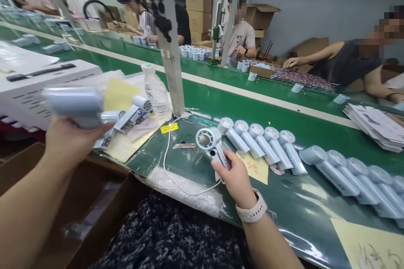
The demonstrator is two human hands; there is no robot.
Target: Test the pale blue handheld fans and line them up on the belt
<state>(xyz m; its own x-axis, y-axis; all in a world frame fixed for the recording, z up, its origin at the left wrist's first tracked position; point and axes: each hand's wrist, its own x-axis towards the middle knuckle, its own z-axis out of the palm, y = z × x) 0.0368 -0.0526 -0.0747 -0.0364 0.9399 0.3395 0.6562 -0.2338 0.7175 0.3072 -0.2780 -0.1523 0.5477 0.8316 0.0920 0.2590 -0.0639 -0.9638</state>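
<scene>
My left hand [69, 136] is raised at the left, closed round a light-blue handheld fan [74, 100] smeared by motion. In my right hand [238, 176] is another handheld fan [207, 138], its round grille facing me and its handle between thumb and fingers. A white cable [167, 155] loops over the table and ends near that handle's base; whether it is plugged in I cannot tell. Beyond my right hand a row of similar fans [257, 132] leans at an angle. Further fans, with open handles showing inner parts [128, 122], lie beside my left hand.
A water bottle [156, 92] stands by a metal post [172, 59]. More fans [344, 172] line the right side. An open carton [104, 222] sits below the table's left edge. Across the green conveyor [246, 101], several people work among cups and boxes. A paper stack [375, 128] lies right.
</scene>
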